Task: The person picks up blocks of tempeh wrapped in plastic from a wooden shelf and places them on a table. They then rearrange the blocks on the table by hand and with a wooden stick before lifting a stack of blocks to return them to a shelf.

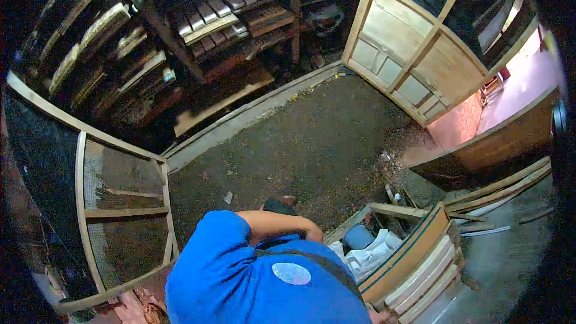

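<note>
My left arm, in a blue sleeve (pixel 225 231), bends across the front of my body toward the right. At its end my left hand (pixel 313 232) is close against my shirt, with its fingers hidden. Low at the right, a small part of my right hand (pixel 378 316) shows beside the slatted wooden side (pixel 423 279) of a box; its fingers cannot be made out. Inside that box lie a white plastic sack (pixel 375 254) and a rounded blue-grey object (pixel 358 237). A dark strap (pixel 321 261) runs across my blue shirt.
Wooden racks (pixel 210 21) with stacked boards stand beyond a low concrete curb (pixel 240 111). A mesh-covered wooden frame (pixel 84 186) stands at left, a panelled frame door (pixel 429 48) at far right. Near a brown board (pixel 492 138), loose planks (pixel 504 186) and litter (pixel 387 157) lie on the dirt floor (pixel 300 135).
</note>
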`<state>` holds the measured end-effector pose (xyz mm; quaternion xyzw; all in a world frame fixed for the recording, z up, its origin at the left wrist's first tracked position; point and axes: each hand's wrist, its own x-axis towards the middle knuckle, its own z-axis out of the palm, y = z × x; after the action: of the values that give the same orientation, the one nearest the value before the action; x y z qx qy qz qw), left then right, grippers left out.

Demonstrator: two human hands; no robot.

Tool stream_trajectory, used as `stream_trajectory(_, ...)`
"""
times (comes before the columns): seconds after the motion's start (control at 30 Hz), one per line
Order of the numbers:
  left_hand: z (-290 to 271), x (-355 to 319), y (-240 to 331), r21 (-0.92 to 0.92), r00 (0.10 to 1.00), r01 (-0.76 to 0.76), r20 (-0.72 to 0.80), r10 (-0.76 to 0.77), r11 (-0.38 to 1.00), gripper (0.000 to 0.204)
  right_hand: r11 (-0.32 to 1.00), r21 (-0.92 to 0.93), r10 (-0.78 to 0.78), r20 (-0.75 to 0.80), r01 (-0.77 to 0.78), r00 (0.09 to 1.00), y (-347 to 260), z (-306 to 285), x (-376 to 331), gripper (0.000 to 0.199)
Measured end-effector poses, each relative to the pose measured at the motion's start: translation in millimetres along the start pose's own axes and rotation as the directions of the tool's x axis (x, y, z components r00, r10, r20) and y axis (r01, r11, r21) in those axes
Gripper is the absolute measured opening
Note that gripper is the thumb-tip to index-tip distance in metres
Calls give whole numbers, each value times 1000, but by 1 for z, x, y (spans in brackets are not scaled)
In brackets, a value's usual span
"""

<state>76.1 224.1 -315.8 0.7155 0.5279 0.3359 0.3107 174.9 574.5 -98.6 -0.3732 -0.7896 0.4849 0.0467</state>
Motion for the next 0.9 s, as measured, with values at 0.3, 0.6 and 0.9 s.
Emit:
stream_trajectory(0.3,13,0,6,-208,931,358,13,-364,910,42,1000,-13,-27,84,28,996,-13,33,12,41)
stream_trajectory(0.6,10,-2,14,-141,924,377,-15,-383,915,39,997,-21,-67,179,72,982,-32,71,22,41)
stream_trajectory(0.9,34,-6,3,-415,893,226,-274,-357,882,38,995,-8,-92,256,97,962,-48,109,29,41)
